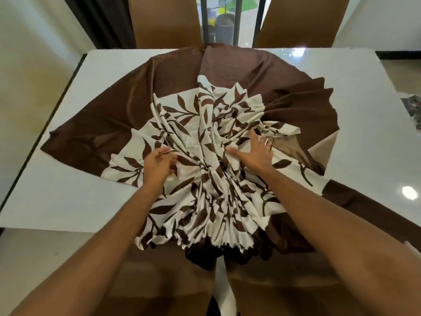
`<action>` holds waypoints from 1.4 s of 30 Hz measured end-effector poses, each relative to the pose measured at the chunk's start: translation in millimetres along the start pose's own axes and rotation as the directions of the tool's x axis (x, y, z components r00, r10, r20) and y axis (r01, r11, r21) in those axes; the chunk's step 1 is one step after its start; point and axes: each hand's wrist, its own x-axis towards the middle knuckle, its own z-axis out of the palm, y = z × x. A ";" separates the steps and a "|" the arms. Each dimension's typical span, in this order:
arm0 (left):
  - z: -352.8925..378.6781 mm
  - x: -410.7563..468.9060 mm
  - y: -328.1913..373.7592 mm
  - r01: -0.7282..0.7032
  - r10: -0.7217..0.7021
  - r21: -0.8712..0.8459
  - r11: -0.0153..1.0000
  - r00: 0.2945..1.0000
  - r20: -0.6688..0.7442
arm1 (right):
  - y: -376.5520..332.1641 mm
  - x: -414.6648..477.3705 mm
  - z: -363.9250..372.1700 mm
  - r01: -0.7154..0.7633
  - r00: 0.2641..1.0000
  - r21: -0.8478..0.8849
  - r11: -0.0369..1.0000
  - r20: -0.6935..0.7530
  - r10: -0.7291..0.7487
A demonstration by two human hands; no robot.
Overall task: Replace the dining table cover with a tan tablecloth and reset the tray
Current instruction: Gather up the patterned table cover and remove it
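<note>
White table [68, 201], leaf-print cover [205, 115] bunched at near edge.
My left hand [159, 166] grips folds (fingers curled); right hand [252, 153] lies splayed on top.

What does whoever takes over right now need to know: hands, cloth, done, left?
Left hand: fingers curled round a bunch of folds of the old cover.
Right hand: fingers spread flat, pressing on the cover.
Cover: brown with a cream leaf centre, gathered mid-table, its near edge hanging off; the white table is bare on both sides.
Done: cover bunched up.
Left: lift it off, lay the tan tablecloth, reset the tray. Neither is in view.
</note>
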 end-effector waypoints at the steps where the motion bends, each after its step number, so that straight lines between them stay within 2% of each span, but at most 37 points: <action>1: -9.9 16.0 1.1 -0.033 0.040 0.071 0.997 0.994 -0.102 | -1.9 4.6 2.9 -0.008 1.000 -0.029 1.000 0.002 0.008; 3: -28.2 45.5 -0.2 0.000 0.067 0.241 0.970 0.961 -0.268 | -2.0 9.8 9.4 0.007 1.000 -0.132 0.991 0.003 -0.006; 6: -44.2 79.6 -7.1 0.166 -0.057 0.337 0.927 0.948 -0.312 | -2.2 13.8 17.9 0.070 0.998 -0.255 0.964 0.016 -0.068; 8: -36.3 95.1 -6.6 0.133 -0.069 0.287 0.949 0.973 -0.221 | -3.0 15.5 19.8 0.122 0.992 -0.312 0.942 0.050 -0.112; 10: -12.8 101.0 4.4 0.056 -0.047 0.147 0.988 0.997 -0.069 | -7.7 19.1 19.2 0.180 0.983 -0.326 0.928 0.097 -0.156; 12: 22.9 96.5 18.4 0.063 -0.071 0.072 0.995 0.991 0.117 | -15.4 25.6 19.2 0.232 0.969 -0.313 0.921 0.160 -0.190; 14: 66.2 78.1 24.5 0.015 -0.073 0.189 0.982 0.951 0.300 | -26.2 31.0 16.9 0.261 0.943 -0.167 0.951 0.253 -0.214; 16: 103.3 53.2 20.3 -0.097 -0.047 0.318 0.943 0.907 0.418 | -36.6 32.2 11.4 0.209 0.916 0.131 0.969 0.321 -0.241; 17: 115.7 44.3 16.4 -0.133 -0.033 0.351 0.927 0.903 0.428 | -38.0 30.4 5.7 0.171 0.910 0.209 0.963 0.341 -0.236; 19: 121.0 39.9 8.9 -0.180 0.013 0.387 0.904 0.918 0.396 | -41.4 26.3 -7.3 0.132 0.914 0.200 0.971 0.355 -0.198; 20: 121.3 38.3 7.5 -0.233 0.057 0.421 0.876 0.919 0.390 | -37.7 19.9 -15.5 0.139 0.934 0.174 0.975 0.305 -0.188; 22: 117.0 36.7 4.7 -0.344 0.152 0.540 0.769 0.917 0.368 | -25.6 -5.3 -24.8 0.178 0.983 0.129 0.976 0.023 -0.182; 23: 117.4 35.4 4.1 -0.369 0.174 0.602 0.708 0.917 0.358 | -16.1 -26.2 -25.7 0.178 0.978 0.116 0.977 -0.129 -0.163; 24: 119.6 32.7 4.0 -0.380 0.182 0.653 0.655 0.918 0.351 | -5.5 -52.5 -22.2 0.133 0.972 0.109 0.985 -0.207 -0.108; 26: 125.6 25.2 4.7 -0.408 0.211 0.720 0.561 0.912 0.352 | 11.0 -111.8 -1.5 -0.043 0.984 0.070 0.997 -0.167 0.054; 28: 134.7 19.9 7.0 -0.447 0.248 0.728 0.520 0.894 0.372 | 23.0 -162.3 30.2 -0.154 0.987 -0.019 0.988 -0.058 0.153; 30: 137.7 19.6 7.5 -0.460 0.263 0.723 0.516 0.888 0.378 | 26.2 -191.0 63.6 -0.123 0.992 -0.137 0.983 -0.015 0.122; 32: 142.9 18.2 8.3 -0.462 0.258 0.719 0.519 0.887 0.384 | 27.5 -195.9 74.3 -0.056 0.997 -0.205 0.977 -0.071 0.042; 34: 143.6 19.7 11.8 -0.449 0.233 0.719 0.530 0.893 0.386 | 33.0 -187.0 65.7 0.070 0.985 -0.188 0.980 -0.143 -0.098; 36: 140.9 22.4 16.9 -0.436 0.194 0.696 0.570 0.895 0.402 | 51.0 -172.6 40.5 0.186 0.955 -0.154 0.970 -0.205 -0.215; 40: 132.6 11.3 20.2 -0.456 0.166 0.584 0.671 0.861 0.481 | 76.0 -112.7 -48.2 0.177 0.939 -0.194 0.965 -0.259 -0.224; 42: 135.7 -7.1 16.0 -0.495 0.192 0.525 0.692 0.828 0.527 | 58.4 -76.6 -91.1 0.283 0.867 -0.257 0.924 -0.342 -0.361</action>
